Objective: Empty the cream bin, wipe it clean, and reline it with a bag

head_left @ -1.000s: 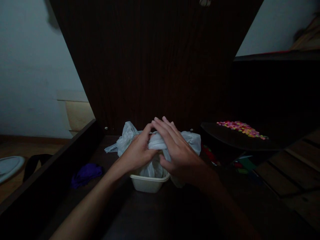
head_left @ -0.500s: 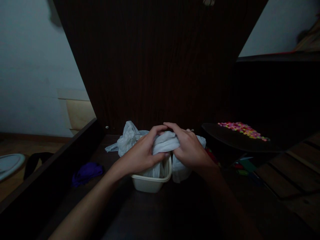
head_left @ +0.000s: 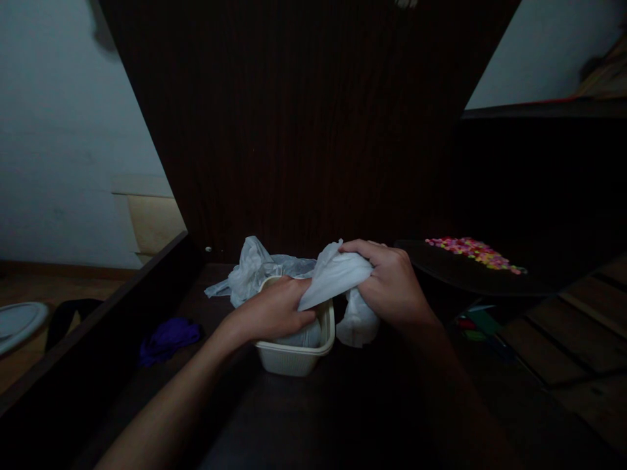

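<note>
Gripping a thin white sheet (head_left: 337, 274), my right grip (head_left: 389, 281) is closed, with the index finger laid over the upper edge and the gathered material bunched against the palm. The sheet extends at a slant from this grip toward the left, above the right rim of a cream plastic basket (head_left: 294, 360); a loose tail hangs below the right grip, just beside the basket. My left grip (head_left: 279, 308) is partly curled over the basket, thumb apart from the fingers, at the left end of the sheet. The fingertips are hidden, so I cannot tell whether it is pinching the material. White material (head_left: 309, 337) shows inside the basket, below the left thumb. The basket stands upright on a dark wooden counter (head_left: 264, 418), in front of a tall dark wooden panel (head_left: 313, 130). A crumpled translucent plastic bag (head_left: 251, 271) lies behind and to the left of the basket. A purple cloth (head_left: 169, 341) lies farther left, near the raised side board (head_left: 98, 313). To the right, small pink and yellow pieces (head_left: 475, 253) are spread on a dark rounded shelf (head_left: 450, 274); a green item (head_left: 484, 323) lies below it.
</note>
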Demonstrator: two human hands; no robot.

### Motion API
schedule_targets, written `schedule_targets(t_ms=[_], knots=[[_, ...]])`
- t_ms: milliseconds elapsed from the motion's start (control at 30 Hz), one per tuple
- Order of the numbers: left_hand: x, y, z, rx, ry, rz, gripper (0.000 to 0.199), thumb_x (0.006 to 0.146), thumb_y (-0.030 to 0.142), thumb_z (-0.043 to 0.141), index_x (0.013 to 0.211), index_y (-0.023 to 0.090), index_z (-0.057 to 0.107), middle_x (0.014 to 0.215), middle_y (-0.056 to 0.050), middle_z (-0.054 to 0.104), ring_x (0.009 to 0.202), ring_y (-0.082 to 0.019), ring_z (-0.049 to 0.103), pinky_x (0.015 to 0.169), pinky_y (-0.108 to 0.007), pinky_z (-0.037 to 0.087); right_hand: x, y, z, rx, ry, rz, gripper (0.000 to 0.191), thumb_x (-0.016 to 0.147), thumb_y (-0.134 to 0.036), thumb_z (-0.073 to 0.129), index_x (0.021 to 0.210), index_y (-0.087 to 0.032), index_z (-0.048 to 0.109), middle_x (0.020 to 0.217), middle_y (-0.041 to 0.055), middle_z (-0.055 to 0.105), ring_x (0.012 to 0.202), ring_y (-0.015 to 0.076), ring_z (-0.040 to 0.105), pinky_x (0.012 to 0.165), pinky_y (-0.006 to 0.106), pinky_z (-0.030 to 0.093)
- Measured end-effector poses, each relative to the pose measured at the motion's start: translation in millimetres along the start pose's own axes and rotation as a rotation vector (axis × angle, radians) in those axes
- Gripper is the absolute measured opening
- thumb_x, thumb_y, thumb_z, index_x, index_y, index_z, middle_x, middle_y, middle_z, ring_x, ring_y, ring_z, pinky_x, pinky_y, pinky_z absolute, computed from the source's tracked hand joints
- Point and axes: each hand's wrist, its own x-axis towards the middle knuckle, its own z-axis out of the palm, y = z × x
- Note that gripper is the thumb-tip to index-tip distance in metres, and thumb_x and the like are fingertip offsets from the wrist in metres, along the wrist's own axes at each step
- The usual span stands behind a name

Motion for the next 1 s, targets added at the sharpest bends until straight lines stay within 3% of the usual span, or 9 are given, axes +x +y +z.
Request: schedule_targets(t_ms=[133,267,400,500,533,600,700,833,1000], knots=[[0.6,-5.0,3.5,0.000,0.017,0.074,0.018,0.088,0.013,0.049,0.097,0.018,0.063,0.097,-0.004,0.072,0.092,-0.021,0.066,0.084,-0.029,0.048,0.4,0.2,-1.7,-0.079,-0.021,0.017,0.042,0.070,-0.006,0.052,0.104,-0.019,0.074,0.095,0.0078,0.075,0.086,0.0266,0.068,0.079,0.039,0.050],[1.6,-6.1,5.6,0.036,0.044,0.082,0.019,0.091,0.013,0.046,0.095,0.018,0.063,0.097,-0.006,0.073,0.091,-0.022,0.067,0.085,-0.031,0.049,-3.0,-5.3,-0.8,-0.300,-0.098,-0.058,0.065,0.072,-0.008,0.058,0.137,-0.015,0.059,0.119,0.0168,0.067,0.107,0.0347,0.061,0.089,0.049,0.050],[1.5,-4.4,5.3,0.063,0.038,0.085,0.021,0.089,0.011,0.046,0.098,0.018,0.064,0.101,-0.008,0.074,0.095,-0.023,0.069,0.087,-0.033,0.051,-9.5,-14.8,3.0,-0.356,-0.153,-0.255,0.088,0.075,-0.008,0.061,0.157,-0.020,0.031,0.160,0.0185,0.034,0.146,0.0406,0.030,0.111,0.062,0.035],[0.3,-4.7,6.3,0.108,0.044,0.051,0.023,0.087,0.010,0.048,0.100,0.018,0.064,0.101,-0.009,0.075,0.096,-0.025,0.070,0.088,-0.035,0.052,-11.4,-20.5,5.9,-0.353,-0.165,-0.361,0.087,0.075,-0.003,0.057,0.156,-0.023,0.033,0.166,0.0141,0.025,0.155,0.0379,0.011,0.119,0.068,0.020],[-0.1,-5.2,6.9,0.128,0.057,0.042,0.022,0.086,0.010,0.048,0.101,0.017,0.064,0.101,-0.010,0.075,0.096,-0.026,0.070,0.089,-0.036,0.052,-11.3,-21.3,6.9,-0.357,-0.181,-0.388,0.080,0.075,-0.002,0.056,0.152,-0.021,0.040,0.164,0.0148,0.031,0.155,0.0377,0.014,0.119,0.069,0.019],[-0.5,-5.8,8.0,0.153,0.089,0.038,0.022,0.086,0.011,0.048,0.102,0.016,0.063,0.104,-0.012,0.074,0.098,-0.028,0.070,0.090,-0.039,0.053,-10.4,-21.4,9.3,-0.356,-0.250,-0.430,0.065,0.077,-0.004,0.056,0.142,-0.016,0.052,0.151,0.0179,0.050,0.147,0.0363,0.035,0.120,0.066,0.021],[-0.3,-5.8,8.5,0.152,0.115,0.033,0.023,0.085,0.010,0.046,0.100,0.015,0.063,0.106,-0.014,0.073,0.098,-0.029,0.069,0.090,-0.040,0.053,-9.4,-20.4,13.5,-0.339,-0.385,-0.426,0.059,0.080,-0.006,0.056,0.139,-0.009,0.055,0.123,0.0169,0.069,0.117,0.0302,0.062,0.114,0.055,0.039],[0.2,-4.5,7.4,0.153,0.127,0.013,0.022,0.085,0.011,0.047,0.100,0.016,0.063,0.103,-0.012,0.073,0.095,-0.028,0.069,0.088,-0.039,0.053,-10.5,-22.4,18.6,-0.348,-0.427,-0.352,0.063,0.082,-0.005,0.053,0.145,-0.004,0.047,0.125,0.0197,0.068,0.110,0.0311,0.064,0.098,0.049,0.050],[-0.5,-1.3,5.1,0.100,0.153,0.015,0.023,0.086,0.009,0.047,0.100,0.017,0.064,0.100,-0.009,0.073,0.091,-0.025,0.069,0.088,-0.037,0.052,-9.8,-24.9,21.7,-0.294,-0.414,-0.216,0.062,0.081,-0.001,0.046,0.143,-0.009,0.049,0.130,0.0170,0.066,0.116,0.0280,0.063,0.102,0.045,0.048]])
